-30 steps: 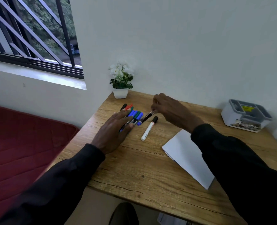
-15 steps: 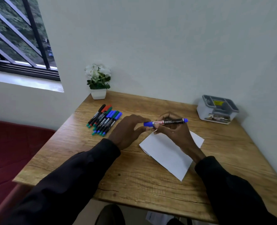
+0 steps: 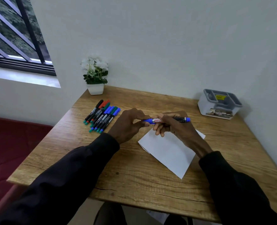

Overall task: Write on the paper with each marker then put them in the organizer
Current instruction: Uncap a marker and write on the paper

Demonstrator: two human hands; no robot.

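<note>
My right hand (image 3: 175,126) grips the blue marker (image 3: 156,120) just beyond the paper (image 3: 168,151); my left hand (image 3: 128,124) apparently pinches its capped end

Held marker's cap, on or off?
On: the blue cap sits flush against the marker barrel, left hand pinching it, right hand gripping the barrel.

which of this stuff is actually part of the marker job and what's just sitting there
Part of the job:
blue marker, gripped by the left hand and right hand
row of markers on the table
white paper
grey organizer

Just lying about:
potted plant
red cushion beside the table
</note>
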